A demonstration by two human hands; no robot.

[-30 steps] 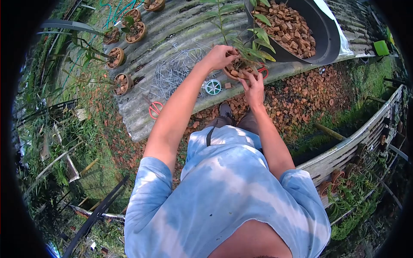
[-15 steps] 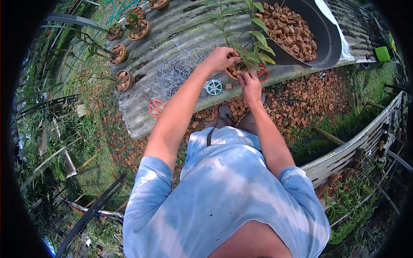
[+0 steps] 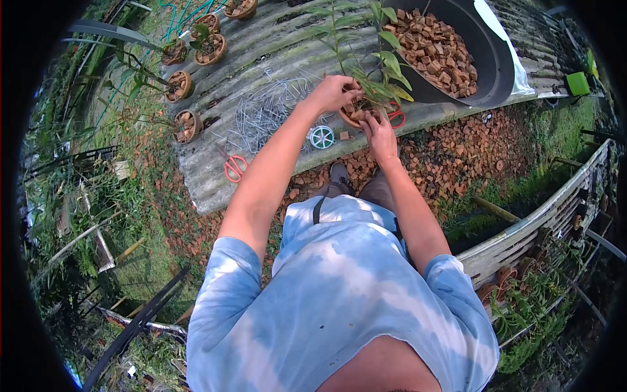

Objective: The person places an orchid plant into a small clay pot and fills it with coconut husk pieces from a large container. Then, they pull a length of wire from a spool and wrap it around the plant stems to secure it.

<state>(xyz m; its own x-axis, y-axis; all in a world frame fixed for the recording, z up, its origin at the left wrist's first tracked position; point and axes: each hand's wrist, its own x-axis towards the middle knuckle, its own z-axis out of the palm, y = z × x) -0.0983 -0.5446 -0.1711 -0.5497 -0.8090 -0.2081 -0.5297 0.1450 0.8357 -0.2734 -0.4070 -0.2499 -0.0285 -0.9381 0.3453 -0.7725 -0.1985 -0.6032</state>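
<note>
A leafy potted plant (image 3: 373,83) stands in a small clay pot (image 3: 348,119) filled with brown chunks, near the front edge of the corrugated sheet. My left hand (image 3: 336,93) is at the pot's left side, its fingers closed and bent down over the chunks at the stem base. On the near right side, my right hand (image 3: 380,135) has thumb and fingers pinched together at the rim. What either hand's fingertips hold is hidden or too small to make out. Red-handled scissors (image 3: 397,115) lie just right of the pot, partly behind the leaves.
A heap of metal wire pieces (image 3: 264,117), a green-and-white spool (image 3: 322,137) and another pair of red scissors (image 3: 235,168) lie on the corrugated sheet (image 3: 202,160). A black tub (image 3: 493,72) holds brown chunks (image 3: 437,52). Several potted plants (image 3: 187,125) line the left.
Both hands stay at the pot with only slight finger movement. The view has shifted a little, so the sheet and the things on it sit slightly further left.
</note>
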